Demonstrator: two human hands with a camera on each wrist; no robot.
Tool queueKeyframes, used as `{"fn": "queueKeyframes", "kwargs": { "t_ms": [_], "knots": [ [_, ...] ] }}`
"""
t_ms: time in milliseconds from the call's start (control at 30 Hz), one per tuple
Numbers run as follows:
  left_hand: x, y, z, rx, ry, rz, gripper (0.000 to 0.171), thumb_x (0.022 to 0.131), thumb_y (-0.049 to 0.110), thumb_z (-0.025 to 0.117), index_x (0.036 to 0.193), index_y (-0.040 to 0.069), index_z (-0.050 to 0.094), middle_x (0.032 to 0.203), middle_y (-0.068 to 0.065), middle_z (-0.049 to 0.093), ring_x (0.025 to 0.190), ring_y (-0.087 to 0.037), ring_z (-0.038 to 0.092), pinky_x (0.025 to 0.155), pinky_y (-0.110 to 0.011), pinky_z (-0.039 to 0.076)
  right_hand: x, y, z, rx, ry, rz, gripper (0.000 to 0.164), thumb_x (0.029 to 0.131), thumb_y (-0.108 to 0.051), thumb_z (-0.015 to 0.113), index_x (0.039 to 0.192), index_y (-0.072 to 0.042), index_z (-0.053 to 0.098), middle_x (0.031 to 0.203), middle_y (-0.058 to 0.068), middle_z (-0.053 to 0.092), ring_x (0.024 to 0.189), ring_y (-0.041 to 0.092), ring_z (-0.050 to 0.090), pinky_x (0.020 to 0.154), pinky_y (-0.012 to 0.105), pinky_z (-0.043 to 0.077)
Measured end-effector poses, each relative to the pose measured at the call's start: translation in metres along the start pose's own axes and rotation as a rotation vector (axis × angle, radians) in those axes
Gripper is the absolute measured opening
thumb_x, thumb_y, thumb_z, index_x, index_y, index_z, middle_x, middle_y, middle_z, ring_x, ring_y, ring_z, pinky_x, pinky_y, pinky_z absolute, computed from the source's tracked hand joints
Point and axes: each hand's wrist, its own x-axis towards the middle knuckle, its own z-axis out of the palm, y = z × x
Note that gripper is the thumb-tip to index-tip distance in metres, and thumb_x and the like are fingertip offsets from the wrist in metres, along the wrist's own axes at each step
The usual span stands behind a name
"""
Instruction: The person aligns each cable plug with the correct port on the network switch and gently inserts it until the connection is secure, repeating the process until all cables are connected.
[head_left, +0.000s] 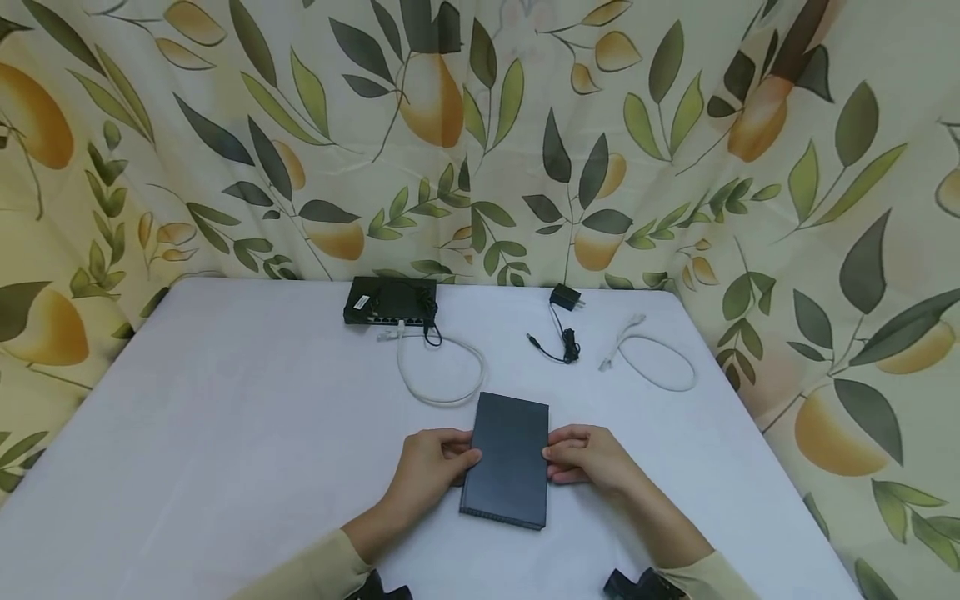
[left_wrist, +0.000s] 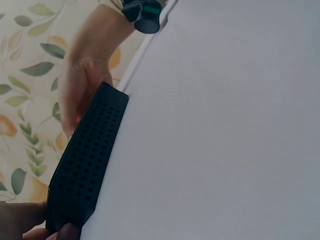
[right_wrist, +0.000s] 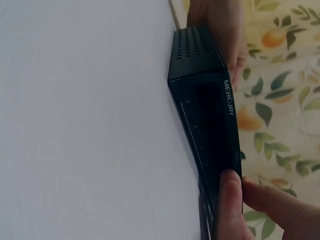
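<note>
A dark, flat network switch lies lengthwise at the near middle of the table, between my two hands. My left hand grips its left long edge, thumb on top. On the opposite long edge, my right hand pinches it with thumb and fingers. A vent-holed end of the switch shows in the left wrist view. In the right wrist view, the front panel of the switch bears the word MERCURY and port numbers, with right-hand fingers over part of it.
Behind the switch, a black box with ports sits at the table's far edge, a white cable looping from it. Farther right lie a black power adapter with its cord and another white cable. A patterned curtain hangs behind.
</note>
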Motion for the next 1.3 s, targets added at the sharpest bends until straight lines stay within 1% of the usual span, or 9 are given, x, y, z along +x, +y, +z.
{"fn": "queueKeyframes", "kwargs": {
  "t_ms": [133, 233, 400, 533, 633, 800, 933, 1100, 1300],
  "knots": [
    [0.006, 0.005, 0.014, -0.051, 0.004, -0.011, 0.031, 0.086, 0.014, 0.077, 0.112, -0.002, 0.071, 0.088, -0.004, 0.074, 0.070, -0.008, 0.069, 0.057, -0.021, 0.057, 0.000, -0.001, -0.011, -0.009, 0.045, 0.005, 0.042, 0.089, -0.009, 0.071, 0.120, 0.013, 0.056, 0.084, 0.002, 0.073, 0.069, 0.012, 0.070, 0.066, 0.028, 0.060],
    [0.013, 0.008, 0.020, -0.044, 0.024, 0.003, 0.030, 0.086, 0.014, 0.077, 0.112, -0.001, 0.072, 0.087, -0.004, 0.074, 0.069, -0.007, 0.069, 0.056, -0.021, 0.056, 0.002, -0.003, -0.017, -0.021, 0.074, 0.006, 0.041, 0.090, -0.009, 0.070, 0.121, 0.014, 0.057, 0.084, 0.001, 0.072, 0.069, 0.012, 0.069, 0.066, 0.027, 0.060],
    [0.024, 0.012, 0.023, -0.038, 0.067, 0.012, 0.028, 0.086, 0.014, 0.076, 0.110, 0.000, 0.072, 0.087, -0.004, 0.074, 0.068, -0.007, 0.068, 0.055, -0.021, 0.056, 0.014, -0.009, -0.021, -0.042, 0.120, 0.001, 0.041, 0.090, -0.010, 0.069, 0.121, 0.013, 0.058, 0.084, 0.002, 0.073, 0.069, 0.011, 0.069, 0.066, 0.027, 0.060],
    [0.033, 0.013, 0.025, -0.032, 0.096, 0.002, 0.028, 0.087, 0.015, 0.076, 0.111, 0.001, 0.072, 0.090, -0.005, 0.075, 0.070, -0.007, 0.069, 0.056, -0.020, 0.056, 0.026, -0.012, -0.022, -0.037, 0.170, 0.022, 0.040, 0.090, -0.010, 0.070, 0.122, 0.012, 0.060, 0.082, 0.001, 0.072, 0.067, 0.010, 0.068, 0.065, 0.026, 0.059],
    [0.040, 0.012, 0.027, -0.018, 0.127, 0.010, 0.029, 0.087, 0.014, 0.076, 0.112, 0.000, 0.072, 0.091, -0.006, 0.075, 0.071, -0.007, 0.069, 0.056, -0.019, 0.056, 0.034, -0.015, -0.023, -0.031, 0.194, 0.027, 0.040, 0.090, -0.009, 0.070, 0.123, 0.011, 0.059, 0.082, 0.000, 0.072, 0.065, 0.009, 0.067, 0.064, 0.026, 0.059],
    [0.044, 0.010, 0.025, -0.001, 0.173, 0.007, 0.029, 0.087, 0.015, 0.076, 0.112, 0.000, 0.072, 0.092, -0.008, 0.075, 0.069, -0.008, 0.069, 0.055, -0.019, 0.055, 0.044, -0.021, -0.019, -0.044, 0.204, 0.025, 0.042, 0.091, -0.010, 0.070, 0.125, 0.011, 0.059, 0.081, 0.000, 0.072, 0.063, 0.008, 0.066, 0.063, 0.025, 0.059],
    [0.043, 0.011, 0.022, 0.000, 0.191, 0.002, 0.029, 0.087, 0.015, 0.075, 0.112, 0.001, 0.072, 0.093, -0.009, 0.076, 0.072, -0.009, 0.071, 0.056, -0.019, 0.056, 0.049, -0.022, -0.016, -0.040, 0.215, 0.028, 0.041, 0.090, -0.009, 0.070, 0.124, 0.010, 0.060, 0.079, -0.002, 0.071, 0.062, 0.008, 0.066, 0.062, 0.024, 0.059],
    [0.042, 0.009, 0.015, 0.009, 0.210, 0.005, 0.028, 0.087, 0.015, 0.075, 0.111, 0.000, 0.072, 0.093, -0.009, 0.076, 0.072, -0.010, 0.071, 0.056, -0.019, 0.056, 0.053, -0.023, -0.009, -0.033, 0.217, 0.023, 0.041, 0.090, -0.008, 0.069, 0.125, 0.011, 0.059, 0.082, 0.000, 0.072, 0.063, 0.008, 0.066, 0.062, 0.025, 0.059],
    [0.043, 0.005, 0.008, 0.004, 0.237, -0.019, 0.026, 0.087, 0.012, 0.076, 0.109, 0.001, 0.073, 0.091, -0.008, 0.076, 0.072, -0.011, 0.071, 0.056, -0.019, 0.056, 0.057, -0.025, 0.001, -0.011, 0.211, 0.016, 0.039, 0.090, -0.008, 0.070, 0.124, 0.010, 0.060, 0.083, 0.001, 0.072, 0.064, 0.008, 0.066, 0.062, 0.025, 0.059]
  ]
}}
